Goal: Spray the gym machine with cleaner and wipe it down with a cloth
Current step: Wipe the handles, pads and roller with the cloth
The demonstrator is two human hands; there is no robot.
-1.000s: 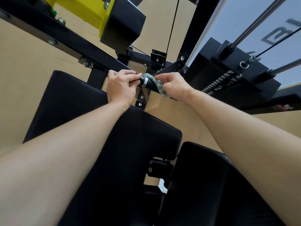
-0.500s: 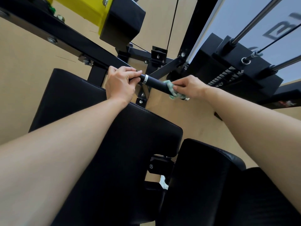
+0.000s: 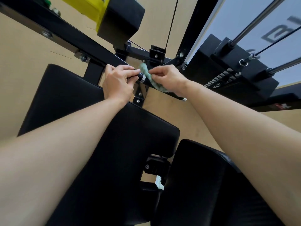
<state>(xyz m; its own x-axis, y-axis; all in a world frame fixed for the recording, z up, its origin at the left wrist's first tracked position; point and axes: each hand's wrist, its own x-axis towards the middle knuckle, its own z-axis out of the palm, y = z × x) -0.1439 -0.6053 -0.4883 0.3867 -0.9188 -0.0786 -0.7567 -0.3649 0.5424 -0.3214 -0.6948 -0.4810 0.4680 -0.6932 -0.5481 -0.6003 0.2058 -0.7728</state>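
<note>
Cloth: a pale green cloth (image 3: 151, 77) lies draped over the machine's black handle (image 3: 176, 96), just right of a chrome ring (image 3: 143, 78), with one end sticking up on the far side and the other trailing down toward the near right.
Right grip: the bare right grip (image 3: 166, 77) has its fingers curled and pinches the cloth against the handle from above.
Left grip: the bare left grip (image 3: 119, 82) is wrapped tightly round the bar just left of the chrome ring, with the knuckles facing the camera.
Handle: it slants from the far left down to the near right and ends in a chrome cap (image 3: 184, 99) beneath the right wrist.
Frame: a black steel beam (image 3: 65, 33) runs from the upper left to the hands; a yellow part (image 3: 91, 7) and a black block (image 3: 120, 18) sit above it.
Pads: a large black pad (image 3: 114, 144) lies under the left forearm and a second black pad (image 3: 195, 176) is at the near right.
Right side: a black weight stack (image 3: 228, 75) with shiny guide rods (image 3: 254, 23).
Cable: a thin black cable (image 3: 171, 25) runs down to a bracket just beyond the hands.
</note>
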